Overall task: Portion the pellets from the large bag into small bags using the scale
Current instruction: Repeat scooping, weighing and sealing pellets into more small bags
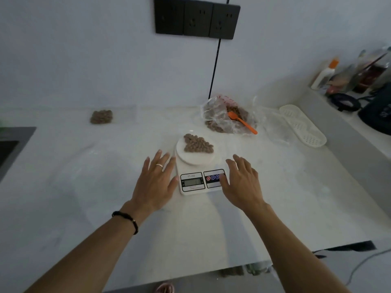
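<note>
Brown pellets (198, 143) sit in a small clear bag on the round plate of the white kitchen scale (195, 166), right in front of you on the white table (84, 187). Your left hand (155, 182) lies just beside the left edge of the scale, fingers straight and spread, holding nothing. Your right hand (241, 181) is at the right edge, fingers loose and apart, and its thumb is at the button panel. It looks like it touches a button, but that is hard to tell.

You seem to be at the weighing step. The numbers on the little screen are too blurry to read.

Behind the scale sits the big crinkly clear plastic bag (227, 115) with more pellets and an orange plastic spoon (243, 122) inside. One filled small bag (102, 116) lies far off to the left by the wall.

Next, you likely need to read the screen. If the weight is low, add more with the spoon. If it is right, lift the bag off gently and close it, keeping its mouth up so no pellets spill.
</note>
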A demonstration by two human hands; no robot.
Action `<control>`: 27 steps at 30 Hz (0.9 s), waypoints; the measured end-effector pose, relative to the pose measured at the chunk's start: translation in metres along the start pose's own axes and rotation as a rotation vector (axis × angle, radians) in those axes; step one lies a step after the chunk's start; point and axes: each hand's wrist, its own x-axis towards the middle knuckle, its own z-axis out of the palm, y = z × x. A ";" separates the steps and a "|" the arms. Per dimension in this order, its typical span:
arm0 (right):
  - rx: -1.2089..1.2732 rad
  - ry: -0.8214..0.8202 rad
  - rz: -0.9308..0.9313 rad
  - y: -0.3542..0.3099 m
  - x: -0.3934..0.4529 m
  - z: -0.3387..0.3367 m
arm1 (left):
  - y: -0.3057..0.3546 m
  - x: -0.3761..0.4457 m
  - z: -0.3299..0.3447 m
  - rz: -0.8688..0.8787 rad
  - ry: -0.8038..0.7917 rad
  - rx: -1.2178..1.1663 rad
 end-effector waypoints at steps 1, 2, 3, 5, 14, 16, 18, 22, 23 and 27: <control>-0.001 -0.002 0.001 -0.001 -0.001 0.000 | 0.000 -0.001 0.001 -0.001 0.003 -0.001; -0.001 -0.004 0.003 -0.002 -0.001 0.001 | 0.000 -0.002 0.001 -0.001 0.004 -0.001; 0.002 -0.004 0.004 -0.003 -0.002 0.001 | 0.000 -0.002 0.003 0.000 0.004 -0.001; 0.007 -0.007 0.008 -0.005 -0.002 0.002 | -0.001 -0.003 0.005 0.004 0.003 -0.008; 0.064 0.011 0.065 0.002 0.007 -0.004 | 0.004 0.020 0.005 0.053 0.034 -0.049; 0.082 0.012 0.107 0.009 0.016 -0.006 | 0.008 0.037 0.005 0.089 0.026 -0.054; 0.093 0.006 0.140 0.014 0.024 -0.008 | 0.011 0.052 0.004 0.128 0.023 -0.067; 0.144 0.016 0.243 0.031 0.051 -0.009 | 0.021 0.106 0.007 0.205 -0.009 -0.112; 0.169 0.005 0.275 0.035 0.058 -0.009 | 0.023 0.119 0.009 0.220 -0.021 -0.128; 0.339 -0.043 0.411 0.049 0.090 -0.002 | 0.036 0.177 0.022 0.266 -0.115 -0.157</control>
